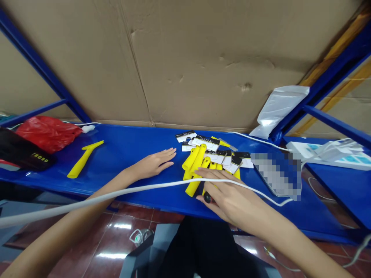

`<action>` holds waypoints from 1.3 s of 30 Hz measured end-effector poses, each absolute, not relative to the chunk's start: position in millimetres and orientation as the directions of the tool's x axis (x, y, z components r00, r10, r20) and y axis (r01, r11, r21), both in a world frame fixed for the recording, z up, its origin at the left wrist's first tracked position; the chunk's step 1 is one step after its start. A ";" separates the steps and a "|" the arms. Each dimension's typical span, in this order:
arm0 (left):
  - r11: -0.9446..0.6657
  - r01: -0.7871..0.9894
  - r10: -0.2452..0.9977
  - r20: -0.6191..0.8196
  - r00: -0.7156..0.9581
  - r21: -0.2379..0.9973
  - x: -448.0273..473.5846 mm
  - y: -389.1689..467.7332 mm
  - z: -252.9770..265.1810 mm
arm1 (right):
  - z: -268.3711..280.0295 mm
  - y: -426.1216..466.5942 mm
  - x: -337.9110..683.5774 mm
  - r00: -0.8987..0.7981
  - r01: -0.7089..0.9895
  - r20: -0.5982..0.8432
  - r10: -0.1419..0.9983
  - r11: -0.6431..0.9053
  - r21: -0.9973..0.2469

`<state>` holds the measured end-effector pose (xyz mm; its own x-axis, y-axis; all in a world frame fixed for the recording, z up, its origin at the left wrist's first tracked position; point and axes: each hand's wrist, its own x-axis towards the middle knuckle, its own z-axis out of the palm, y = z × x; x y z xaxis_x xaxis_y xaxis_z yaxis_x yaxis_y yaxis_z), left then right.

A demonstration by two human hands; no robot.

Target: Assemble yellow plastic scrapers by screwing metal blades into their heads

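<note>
My left hand [158, 161] lies on the blue table with its fingers stretched out and nothing in it. To its right is a pile of yellow plastic handles [197, 160], some of them overlapping. My right hand [224, 195] reaches over the near side of this pile, its fingertips at the handles. Between its thumb and fingers sits a tool with a rounded black end [207, 197] and a bit of red; the rest of it is hidden. White-and-black cards [207, 143] lie behind and among the handles. Apart on the left rests a single yellow T-shaped handle [82, 160].
A white cable [130, 190] runs across the view in front of both forearms. On the right are a pixelated flat device [275, 175], a white power strip [333, 154] and a white plastic bag [281, 108]. A red bag [49, 133] and a black item [23, 150] lie at left.
</note>
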<state>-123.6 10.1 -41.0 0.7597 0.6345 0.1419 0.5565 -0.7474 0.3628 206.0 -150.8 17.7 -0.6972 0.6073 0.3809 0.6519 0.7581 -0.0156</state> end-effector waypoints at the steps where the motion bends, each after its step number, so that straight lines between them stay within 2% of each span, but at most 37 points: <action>1: -0.726 0.583 0.660 0.130 0.740 0.365 -128.5 4.2 -39.7 | 17.8 -157.3 210.1 -0.694 0.652 0.391 0.604 0.758 -0.014; 4: -0.669 0.649 0.719 0.096 0.688 0.362 -143.5 -10.8 -37.1 | 15.2 -178.0 223.4 -0.637 0.689 0.418 0.648 0.722 -0.068; 7: -0.643 0.693 0.760 0.159 0.630 0.327 -163.4 -17.3 -34.6 | 9.3 -197.1 234.1 -0.556 0.710 0.473 0.684 0.686 -0.158; 9: -0.625 0.722 0.779 0.303 0.549 0.296 -185.9 -16.2 -31.2 | 4.4 -207.7 241.1 -0.515 0.709 0.504 0.693 0.675 -0.204; 12: -0.530 0.815 0.756 0.567 0.327 0.237 -238.9 -11.5 -23.0 | -6.8 -220.7 258.6 -0.436 0.741 0.525 0.730 0.623 -0.251; 14: -0.336 0.928 0.766 0.620 0.170 0.160 -281.0 -11.2 -17.9 | -18.4 -227.5 277.0 -0.349 0.797 0.533 0.770 0.544 -0.264; 17: 0.068 0.997 0.854 0.515 -0.080 0.042 -333.9 -17.2 -15.5 | -40.1 -234.3 311.7 -0.263 0.873 0.571 0.777 0.444 -0.202; 18: 0.147 0.989 0.872 0.469 -0.142 0.027 -345.6 -20.0 -16.1 | -47.3 -235.6 323.7 -0.237 0.901 0.588 0.773 0.402 -0.165; 20: 0.213 0.974 0.874 0.430 -0.225 0.075 -359.1 -25.0 -18.7 | -59.7 -237.0 345.9 -0.186 0.938 0.608 0.772 0.323 -0.123; 23: 0.164 0.966 0.872 0.429 -0.237 0.201 -360.1 -29.2 -21.9 | -72.4 -237.6 371.7 -0.170 0.953 0.612 0.772 0.287 -0.098; 26: 0.090 0.959 0.856 0.471 -0.212 0.268 -346.6 -30.5 -19.7 | -79.2 -235.8 386.6 -0.189 0.952 0.612 0.768 0.296 -0.079; 28: 0.024 0.953 0.819 0.541 -0.192 0.301 -330.7 -31.1 -14.3 | -81.2 -231.8 391.2 -0.187 0.955 0.615 0.766 0.290 -0.070; 31: -0.162 0.919 0.733 0.668 -0.132 0.360 -295.7 -31.4 -1.3 | -81.9 -221.2 394.5 -0.161 0.961 0.631 0.759 0.265 -0.074; 33: -0.326 0.838 0.693 0.713 -0.104 0.438 -266.5 -29.5 8.2 | -82.6 -212.6 396.5 -0.141 0.967 0.638 0.757 0.245 -0.076; 36: -0.517 0.644 0.630 0.760 -0.160 0.565 -219.0 -21.3 19.3 | -84.5 -202.3 399.6 -0.099 0.976 0.623 0.776 0.199 -0.093; 39: -0.619 0.350 0.707 0.693 -0.142 0.703 -173.1 -8.2 24.5 | -83.5 -199.8 399.4 -0.041 0.982 0.581 0.813 0.141 -0.127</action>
<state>-173.1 -8.2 24.5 -0.1421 0.7071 0.6927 0.3499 -0.6187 0.7034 399.4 -199.8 -83.5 -0.0410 0.8126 0.5814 0.9819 0.1406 -0.1272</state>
